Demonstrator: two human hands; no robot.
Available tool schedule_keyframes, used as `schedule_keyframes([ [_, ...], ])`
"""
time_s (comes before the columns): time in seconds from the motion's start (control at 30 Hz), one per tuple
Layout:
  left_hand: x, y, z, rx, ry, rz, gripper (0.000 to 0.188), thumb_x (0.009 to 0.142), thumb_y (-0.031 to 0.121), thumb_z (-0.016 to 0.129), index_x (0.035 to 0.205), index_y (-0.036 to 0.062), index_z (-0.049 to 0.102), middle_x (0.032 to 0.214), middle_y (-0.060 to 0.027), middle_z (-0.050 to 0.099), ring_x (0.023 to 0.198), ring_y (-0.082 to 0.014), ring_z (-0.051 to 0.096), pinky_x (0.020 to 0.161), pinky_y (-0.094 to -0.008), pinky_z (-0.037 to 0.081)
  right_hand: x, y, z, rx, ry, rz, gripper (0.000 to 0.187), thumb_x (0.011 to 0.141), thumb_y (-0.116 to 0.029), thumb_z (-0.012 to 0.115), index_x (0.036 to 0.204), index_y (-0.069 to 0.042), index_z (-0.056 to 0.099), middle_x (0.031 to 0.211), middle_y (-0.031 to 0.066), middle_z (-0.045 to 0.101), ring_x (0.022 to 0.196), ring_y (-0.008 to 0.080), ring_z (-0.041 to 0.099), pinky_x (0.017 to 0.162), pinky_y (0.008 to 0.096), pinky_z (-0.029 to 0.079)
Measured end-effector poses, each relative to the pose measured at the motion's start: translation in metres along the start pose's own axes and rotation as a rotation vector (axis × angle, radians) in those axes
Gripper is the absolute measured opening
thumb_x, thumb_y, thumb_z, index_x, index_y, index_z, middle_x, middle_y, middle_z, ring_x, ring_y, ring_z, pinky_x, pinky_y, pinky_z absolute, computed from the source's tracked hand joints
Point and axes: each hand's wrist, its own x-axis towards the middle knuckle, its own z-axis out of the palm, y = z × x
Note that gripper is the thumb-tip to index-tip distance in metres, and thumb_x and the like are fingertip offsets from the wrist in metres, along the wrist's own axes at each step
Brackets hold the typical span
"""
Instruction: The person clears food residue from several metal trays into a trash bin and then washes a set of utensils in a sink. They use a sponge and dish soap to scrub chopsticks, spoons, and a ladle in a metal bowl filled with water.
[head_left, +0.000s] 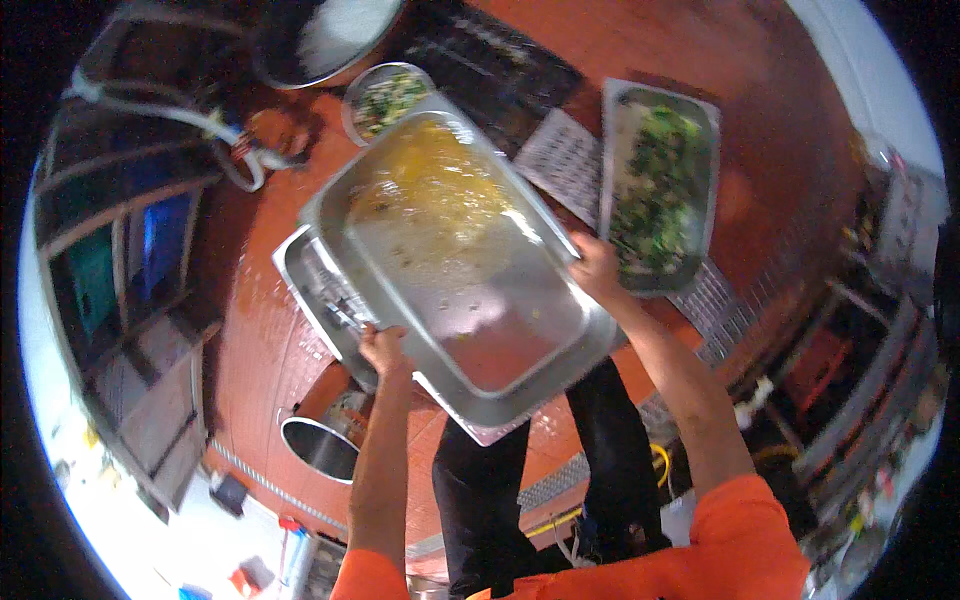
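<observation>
From here I've got left hand (383, 350) and right hand (595, 268) clamped on opposite rims of large rectangular silver metal pan (500, 300) holding yellowish liquid (430, 180), above reddish-brown floor (765, 130), left of rectangular metal tray (625, 150) of greens (660, 180).

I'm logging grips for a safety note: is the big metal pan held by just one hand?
No, the left hand and the right hand grip opposite sides of the metal pan.
</observation>
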Motion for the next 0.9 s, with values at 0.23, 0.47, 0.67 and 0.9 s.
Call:
schedule_keyframes([
  [0.23,-0.014,0.021,-0.019,-0.045,-0.007,-0.002,0.028,0.057,-0.012,0.048,0.080,0.0035,0.055,0.071,-0.0021,0.055,0.061,-0.0155,0.052,0.053,-0.0279,0.041,-0.011,-0.027,-0.005,-0.131,-0.076,-0.022,0.017,0.061,-0.007,0.052,0.077,-0.004,0.056,0.060,0.0176,0.051,0.053,0.0364,0.051,0.050,0.0439,0.039],
  [0.47,0.002,0.035,-0.044,0.031,0.054,0.010,0.027,0.055,-0.012,0.049,0.077,0.0019,0.056,0.070,-0.0003,0.054,0.063,-0.0140,0.048,0.056,-0.0260,0.038,-0.007,-0.051,0.017,-0.153,-0.156,0.037,0.010,0.061,-0.005,0.053,0.072,-0.007,0.052,0.060,0.0193,0.051,0.058,0.0410,0.051,0.051,0.0454,0.039],
  [0.67,0.009,0.065,-0.041,0.071,0.076,-0.066,0.023,0.052,-0.011,0.047,0.071,0.0028,0.050,0.065,-0.0007,0.048,0.058,-0.0146,0.045,0.051,-0.0270,0.036,0.008,-0.053,0.035,-0.129,-0.210,0.070,0.011,0.058,-0.005,0.051,0.069,-0.004,0.051,0.063,0.0203,0.053,0.060,0.0404,0.052,0.054,0.0460,0.041],
  [0.9,0.028,0.086,-0.020,0.071,0.059,-0.033,0.023,0.052,-0.010,0.047,0.072,0.0012,0.049,0.065,-0.0024,0.048,0.057,-0.0149,0.045,0.048,-0.0256,0.037,0.032,-0.045,0.042,-0.160,-0.274,0.084,0.011,0.058,-0.006,0.049,0.067,0.001,0.052,0.066,0.0236,0.054,0.063,0.0413,0.053,0.059,0.0472,0.041],
])
